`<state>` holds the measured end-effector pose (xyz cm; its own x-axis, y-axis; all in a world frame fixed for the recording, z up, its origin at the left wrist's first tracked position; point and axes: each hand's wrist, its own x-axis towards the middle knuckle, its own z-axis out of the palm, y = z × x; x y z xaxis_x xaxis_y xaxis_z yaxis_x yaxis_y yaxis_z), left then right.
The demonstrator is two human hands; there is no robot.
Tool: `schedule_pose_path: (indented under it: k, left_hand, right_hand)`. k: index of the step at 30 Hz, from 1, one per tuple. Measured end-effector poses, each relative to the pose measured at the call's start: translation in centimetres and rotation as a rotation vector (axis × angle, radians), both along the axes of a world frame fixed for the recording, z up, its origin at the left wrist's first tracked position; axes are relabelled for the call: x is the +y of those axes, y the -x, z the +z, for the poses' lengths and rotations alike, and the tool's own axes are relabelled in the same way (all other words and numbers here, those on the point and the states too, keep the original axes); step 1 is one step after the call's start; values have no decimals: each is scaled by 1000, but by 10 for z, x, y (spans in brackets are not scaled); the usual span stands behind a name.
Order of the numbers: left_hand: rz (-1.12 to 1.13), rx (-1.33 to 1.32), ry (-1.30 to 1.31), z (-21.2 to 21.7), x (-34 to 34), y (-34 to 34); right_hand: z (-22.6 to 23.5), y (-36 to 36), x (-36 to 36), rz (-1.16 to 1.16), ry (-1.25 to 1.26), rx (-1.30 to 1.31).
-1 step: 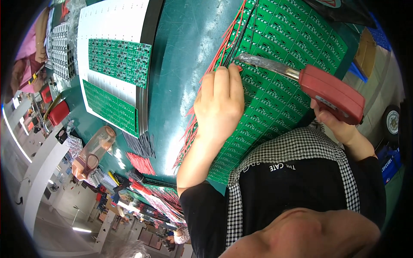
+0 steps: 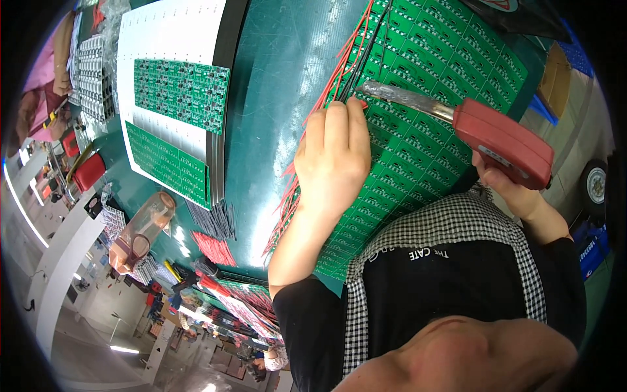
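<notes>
My right hand (image 2: 506,186) grips a red soldering gun (image 2: 506,140) by its handle, mostly hidden behind the body. Its metal tip, scorched and grey, points left and ends just above the fingertips of my left hand (image 2: 333,157). That hand rests on a large green circuit board panel (image 2: 418,153), its fingers bent and close together around the end of a thin wire; the thumb is out of sight. Black wires (image 2: 369,49) and red wires (image 2: 339,68) run along the panel's left edge, some passing under the left hand.
Left of the panel, a stack of white sheets (image 2: 173,32) carries two smaller green boards (image 2: 183,95). Below it lie bundles of black wires (image 2: 212,219) and red wires (image 2: 213,248), near a clear plastic bottle (image 2: 147,225). Another person's arm (image 2: 62,55) shows at the far left.
</notes>
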<state>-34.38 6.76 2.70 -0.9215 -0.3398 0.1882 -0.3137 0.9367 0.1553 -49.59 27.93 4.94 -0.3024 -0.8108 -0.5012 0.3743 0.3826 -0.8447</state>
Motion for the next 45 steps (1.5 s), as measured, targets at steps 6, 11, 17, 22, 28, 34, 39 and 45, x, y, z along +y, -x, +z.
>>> schedule_pose_path:
  k: [6,11,17,22,28,34,39,45]
  left_hand:
    - [8,-6,-8,-2,0,-2]
    - [14,-12,4,-2,1,-2]
    - [15,-29,2,-2,2,-2]
    - [-8,18,9,-1,0,3]
    - [6,-21,27,-2,1,-2]
    - [4,-22,18,0,1,-1]
    - [4,-74,11,5,2,1]
    - [-57,-77,100,8,-2,5]
  right_hand:
    - [2,-4,-8,-42,56,170]
    - [5,2,-8,17,42,38]
    - [0,2,-6,21,109,60]
    - [7,3,-1,27,28,82]
    - [-2,-1,-1,54,25,235]
    - [3,1,-5,-59,121,64]
    - [2,7,-5,-52,166,96]
    - [4,8,-9,-92,158,102]
